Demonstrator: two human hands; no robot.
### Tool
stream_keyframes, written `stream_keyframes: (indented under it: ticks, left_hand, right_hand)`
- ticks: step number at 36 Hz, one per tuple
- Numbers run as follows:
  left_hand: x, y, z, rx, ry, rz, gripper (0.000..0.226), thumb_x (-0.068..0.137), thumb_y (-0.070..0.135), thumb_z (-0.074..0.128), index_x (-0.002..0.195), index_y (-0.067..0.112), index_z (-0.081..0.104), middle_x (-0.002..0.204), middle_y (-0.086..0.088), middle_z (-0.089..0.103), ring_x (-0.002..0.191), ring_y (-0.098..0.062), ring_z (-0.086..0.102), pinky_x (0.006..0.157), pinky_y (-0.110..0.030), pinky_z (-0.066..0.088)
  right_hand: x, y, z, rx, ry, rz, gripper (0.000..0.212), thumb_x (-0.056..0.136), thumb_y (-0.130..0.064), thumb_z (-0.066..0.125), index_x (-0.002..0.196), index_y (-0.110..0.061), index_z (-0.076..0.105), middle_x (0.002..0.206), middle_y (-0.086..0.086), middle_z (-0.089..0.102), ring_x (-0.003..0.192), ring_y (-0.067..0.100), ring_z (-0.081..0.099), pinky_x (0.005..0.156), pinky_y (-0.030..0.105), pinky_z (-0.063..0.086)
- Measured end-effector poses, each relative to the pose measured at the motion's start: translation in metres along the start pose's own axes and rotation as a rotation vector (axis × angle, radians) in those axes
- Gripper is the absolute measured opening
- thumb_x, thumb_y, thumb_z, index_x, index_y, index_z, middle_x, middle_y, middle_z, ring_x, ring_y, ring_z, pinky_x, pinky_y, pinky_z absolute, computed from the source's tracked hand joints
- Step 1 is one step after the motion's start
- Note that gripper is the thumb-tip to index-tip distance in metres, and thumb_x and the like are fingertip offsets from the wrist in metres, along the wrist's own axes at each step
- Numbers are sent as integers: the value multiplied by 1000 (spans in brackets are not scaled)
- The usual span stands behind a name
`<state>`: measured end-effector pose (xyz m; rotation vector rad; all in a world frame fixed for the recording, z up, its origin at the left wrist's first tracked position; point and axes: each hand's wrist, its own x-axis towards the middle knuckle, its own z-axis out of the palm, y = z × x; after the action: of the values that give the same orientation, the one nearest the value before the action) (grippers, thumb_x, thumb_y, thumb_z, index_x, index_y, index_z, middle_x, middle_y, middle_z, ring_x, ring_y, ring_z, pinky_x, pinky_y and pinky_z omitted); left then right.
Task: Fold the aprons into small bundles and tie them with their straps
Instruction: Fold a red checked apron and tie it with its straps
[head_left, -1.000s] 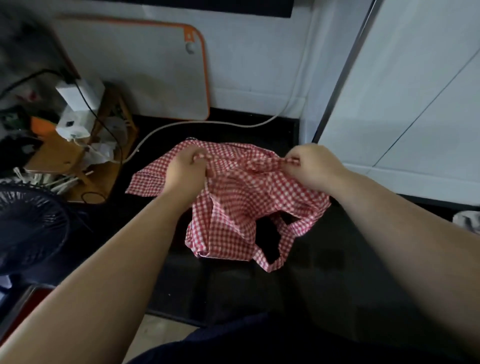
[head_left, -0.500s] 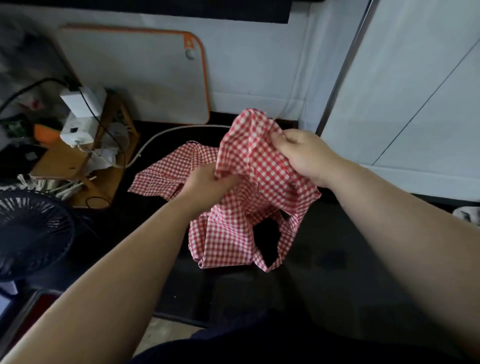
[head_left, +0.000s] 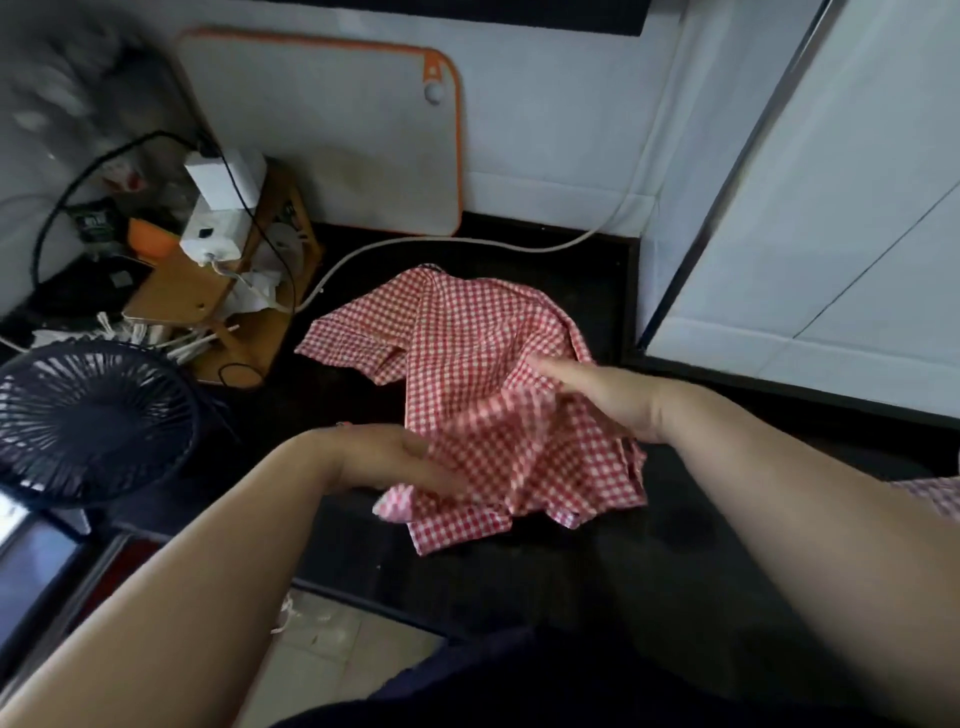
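While the red-checked apron (head_left: 467, 364) lies rumpled on the dark worktop (head_left: 675, 545), I judge the job to be at an early fold: one flap trails off its far-left corner and nothing like a bundle has formed. I cannot pick out its straps among the creases. The left grip (head_left: 395, 460) sits at the apron's near-left edge, lying flat with straight fingers, their tips slipped beneath the hem. I take that as a way to lift the edge and turn it over the middle. The right grip (head_left: 602, 397) rests on the apron's right side with one finger (head_left: 545, 370) stretched across the cloth, probably pinning it so the fold has something to pivot on. Its other fingers are buried under a raised ridge of fabric, so I cannot tell whether it pinches the cloth or only presses. Behind the apron a white cable (head_left: 441, 241) runs along the wall's foot, and beyond that an orange-rimmed cutting board (head_left: 337, 130) leans upright. Left of the apron and farther back stands a wooden rack (head_left: 197, 296) cluttered with chargers. Nearer on that same side is a black fan (head_left: 88, 421), close enough that loose straps could snag it. Right of the apron rises a white cabinet door (head_left: 831, 234).
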<state>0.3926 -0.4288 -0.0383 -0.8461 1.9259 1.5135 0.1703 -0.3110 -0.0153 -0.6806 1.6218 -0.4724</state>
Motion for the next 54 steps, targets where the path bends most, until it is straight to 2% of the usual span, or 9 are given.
stream_keyframes:
  ticks: [4, 10, 14, 18, 26, 31, 35, 41, 54]
  left_hand:
    - [6, -21, 19, -31, -91, -43, 84, 60, 97, 28, 93, 38, 77, 124, 22, 61, 135, -7, 37, 120, -44, 8]
    - [33, -40, 32, 35, 757, -82, 37, 81, 52, 67, 108, 27, 65, 129, -6, 54, 103, -23, 59, 85, -34, 52]
    - [42, -40, 41, -15, 611, -140, 82, 79, 46, 72, 147, 25, 31, 149, -10, 29, 127, -31, 44, 93, -36, 43]
    - [52, -41, 57, 80, 553, -117, 73, 82, 40, 70, 145, 23, 36, 143, -7, 43, 123, -26, 49, 86, -28, 41]
    - [59, -34, 49, -139, 804, -287, 64, 94, 60, 38, 143, 18, 39, 145, -17, 31, 123, -38, 44, 101, -48, 42]
    - [62, -29, 52, -268, 747, -324, 53, 93, 33, 56, 133, 3, 38, 118, -12, 57, 97, -29, 58, 72, -37, 50]
    - [64, -28, 62, -537, 812, -200, 20, 88, 31, 64, 97, 15, 69, 95, -6, 71, 84, -23, 66, 76, -35, 56]
    - [37, -45, 20, -379, 1331, -417, 37, 99, 23, 41, 127, 2, 51, 128, -25, 54, 119, -43, 50, 97, -43, 40]
    - [40, -65, 34, -246, 946, -419, 76, 81, 37, 70, 142, 12, 33, 150, -19, 23, 119, -41, 48, 86, -41, 45]
  right_hand:
    - [20, 16, 16, -126, 270, 64, 90, 78, -85, 15, 99, -20, 74, 147, 6, 42, 134, 28, 38, 116, 45, 21]
    - [34, 50, 15, -419, 782, -50, 74, 88, -43, 61, 148, -19, 24, 149, 13, 29, 134, 34, 34, 109, 49, 33]
    - [45, 73, 11, -158, 606, 67, 74, 89, -41, 59, 148, -21, 21, 143, 12, 38, 123, 33, 47, 99, 45, 43]
    - [44, 86, 15, -176, 543, -19, 27, 98, -26, 41, 78, -15, 57, 87, 7, 61, 84, 26, 59, 63, 31, 40]
    - [27, 72, 9, -115, 491, -110, 22, 96, -19, 42, 101, -14, 64, 105, 2, 63, 95, 17, 60, 88, 37, 49]
    - [23, 63, 13, -30, 436, -193, 30, 98, -22, 44, 124, -17, 57, 115, -7, 52, 109, 15, 52, 99, 33, 41]
    - [24, 62, 13, -310, 519, -219, 25, 101, -23, 37, 117, -15, 54, 109, 0, 56, 96, 17, 54, 80, 30, 42]
    - [11, 81, -28, -701, 826, 126, 21, 98, -20, 34, 109, -8, 48, 97, 11, 56, 77, 26, 49, 61, 33, 37]
    - [28, 64, 33, -704, 521, -257, 68, 88, -56, 53, 144, -24, 32, 150, 4, 29, 138, 25, 28, 113, 47, 28]
